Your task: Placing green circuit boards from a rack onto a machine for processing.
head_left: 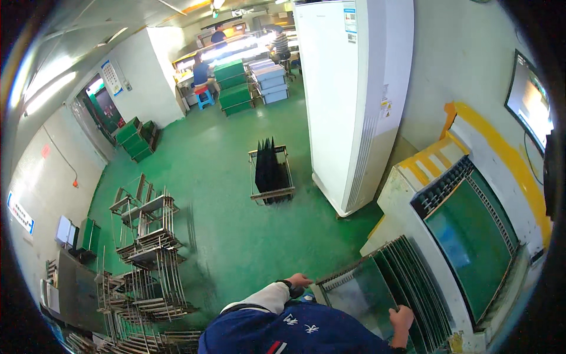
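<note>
Upright green panels (pixel 407 274) stand close together in a rack with a toothed bar (pixel 337 278), just in front of me on the right. The nearest panel (pixel 361 293) has a glossy, greyish-green face. At its left edge, my left hand (pixel 299 279) is closed, a dark watch on the wrist; the fingertips are small and partly hidden. My right hand (pixel 402 318) grips the same panel's right edge, fingers bent around it. The lower parts of the panel and rack are hidden by my dark blue sleeve and body.
Right of the rack stands a white machine with a green panel (pixel 471 236) on its rollers. A tall white cabinet (pixel 333 106) rises ahead. One rack with black panels (pixel 271 171) sits on the green floor. Metal racks (pixel 150 248) pile up left. People (pixel 201 71) work far back.
</note>
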A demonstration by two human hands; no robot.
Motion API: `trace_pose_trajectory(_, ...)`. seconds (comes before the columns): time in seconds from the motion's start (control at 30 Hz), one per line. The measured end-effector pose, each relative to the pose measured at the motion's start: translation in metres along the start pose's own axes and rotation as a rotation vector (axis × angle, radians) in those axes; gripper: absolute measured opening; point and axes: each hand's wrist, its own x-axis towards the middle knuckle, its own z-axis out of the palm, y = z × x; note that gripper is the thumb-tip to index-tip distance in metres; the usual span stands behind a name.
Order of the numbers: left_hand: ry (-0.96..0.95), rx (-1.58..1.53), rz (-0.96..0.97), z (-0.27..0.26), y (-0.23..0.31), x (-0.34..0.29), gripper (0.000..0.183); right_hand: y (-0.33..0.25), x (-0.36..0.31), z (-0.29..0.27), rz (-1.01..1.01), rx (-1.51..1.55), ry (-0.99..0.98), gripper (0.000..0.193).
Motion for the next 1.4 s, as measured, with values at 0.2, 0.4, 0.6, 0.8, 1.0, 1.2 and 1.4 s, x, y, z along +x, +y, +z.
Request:
trace_pose_trajectory(0.2,0.065,0.049,-0.060,-0.024,-0.014,0.006,0.042,0.006,0.004,0.012,-0.021,-0.060,0.062,0.042)
trace_pose_trajectory(0.4,0.112,0.083,-0.118,-0.031,-0.037,0.025,0.044,0.018,0.010,0.024,-0.029,-0.060,-0.008,0.048)
trace_pose_trajectory(0.6,0.089,0.015,-0.102,-0.023,-0.044,0.036,0.047,0.032,0.014,0.041,-0.080,-0.070,0.133,0.044)
trace_pose_trajectory(0.8,0.073,0.183,-0.070,-0.022,-0.035,0.020,0.050,0.000,-0.003,0.003,-0.068,-0.017,0.078,0.034)
trace_pose_trajectory(1.0,0.100,0.124,-0.112,-0.025,-0.060,0.014,0.051,0.001,0.000,0.009,-0.148,-0.011,0.172,0.033)
trace_pose_trajectory(1.2,0.109,0.082,-0.108,-0.019,-0.058,0.006,0.048,-0.004,-0.007,-0.001,-0.135,-0.048,0.161,0.035)
trace_pose_trajectory(1.4,0.118,0.064,-0.132,-0.015,-0.054,-0.004,0.041,-0.006,-0.007,-0.005,-0.094,-0.066,0.101,0.035)
